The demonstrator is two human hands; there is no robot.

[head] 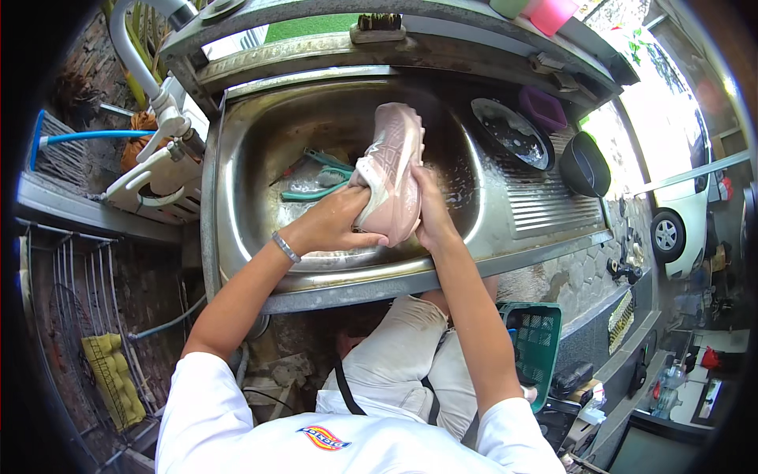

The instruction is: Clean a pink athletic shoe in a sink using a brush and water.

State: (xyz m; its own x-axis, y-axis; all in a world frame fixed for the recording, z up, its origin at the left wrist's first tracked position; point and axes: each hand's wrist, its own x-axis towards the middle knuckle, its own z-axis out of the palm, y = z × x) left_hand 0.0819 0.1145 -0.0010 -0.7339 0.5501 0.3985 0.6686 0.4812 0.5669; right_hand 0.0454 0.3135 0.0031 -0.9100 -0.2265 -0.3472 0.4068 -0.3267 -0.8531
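Note:
A wet pink sneaker (398,172) is held over a stainless steel sink (254,148), its toe pointing to the far side and its sole facing right. My left hand (340,220) grips it at the ankle opening, the fingers partly hidden there and the thumb near the heel. My right hand (433,207) holds the sole side near the heel. Beneath, in the basin, lie a teal-handled scrub brush (314,193) and another teal-handled tool (325,159), partly covered by the shoe and left hand.
A wet black round pan or lid (514,135), a purple plastic container (543,108) and a black bowl (585,164) stand on the ribbed drainboard (551,204). A wooden brush (378,29) rests on the back ledge. The faucet (172,121) is at left, a green plastic crate (536,349) below right.

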